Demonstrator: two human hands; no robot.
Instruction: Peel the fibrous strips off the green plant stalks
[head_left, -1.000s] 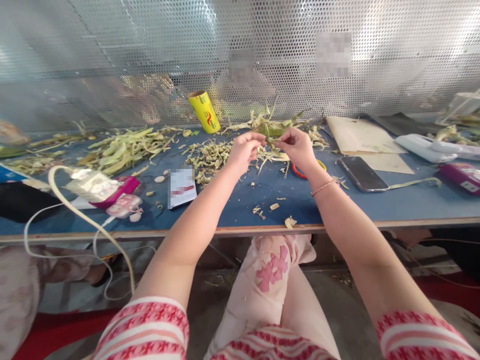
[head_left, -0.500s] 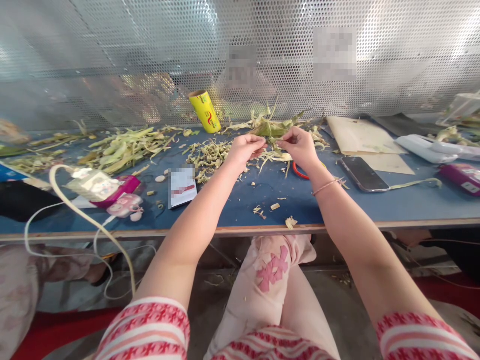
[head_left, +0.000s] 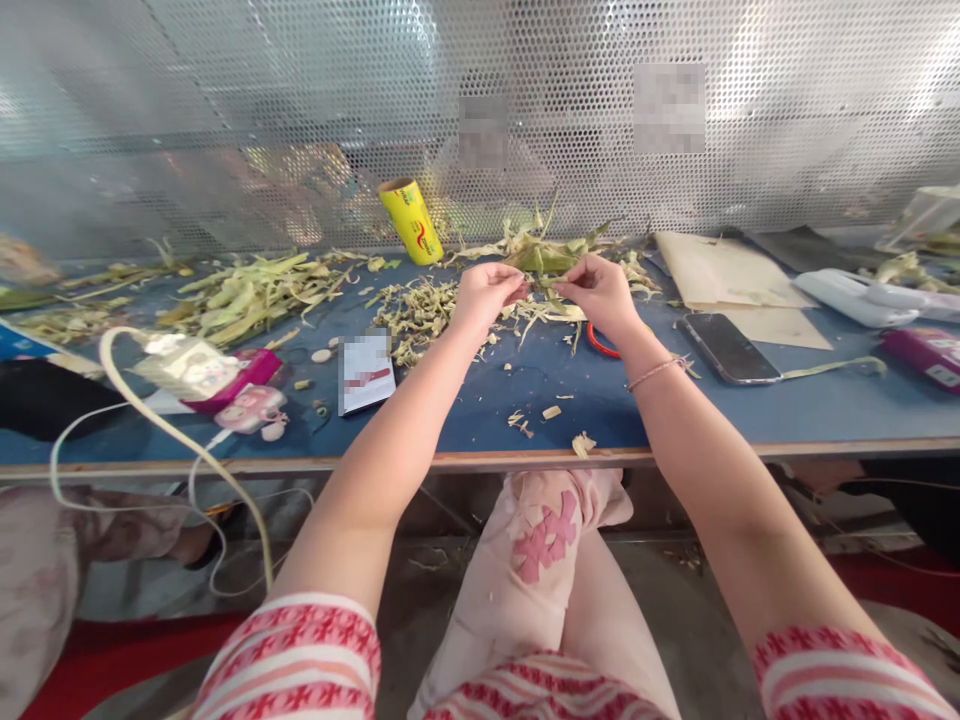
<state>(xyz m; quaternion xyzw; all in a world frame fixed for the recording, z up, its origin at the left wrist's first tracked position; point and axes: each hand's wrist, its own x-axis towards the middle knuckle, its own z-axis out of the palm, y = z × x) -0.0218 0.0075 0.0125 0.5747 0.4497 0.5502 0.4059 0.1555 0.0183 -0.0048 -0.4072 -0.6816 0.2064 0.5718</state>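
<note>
My left hand (head_left: 487,294) and my right hand (head_left: 601,292) meet above the far middle of the blue table (head_left: 457,410), thumbs pinched against fingers. A small dried green plant piece (head_left: 545,285) spans the gap between my fingertips; its exact shape is hard to make out against the leaves behind. Just beyond lies a heap of dry leaves and husks (head_left: 555,252). To the left of my left hand is a pile of short curled plant pieces (head_left: 416,312). Close to my right wrist rests a red ring-shaped object (head_left: 598,345), partly covered by my forearm.
A yellow tube (head_left: 411,222) leans near the perforated metal wall (head_left: 300,90). Long pale stalks (head_left: 255,295) are piled at left. One phone (head_left: 366,372) stands propped up, another phone (head_left: 731,348) lies at right beside cardboard (head_left: 724,270). Cables hang over the left front edge.
Both hands stay in nearly the same place, still pinching. My left fingertips have shifted slightly left, away from my right ones.
</note>
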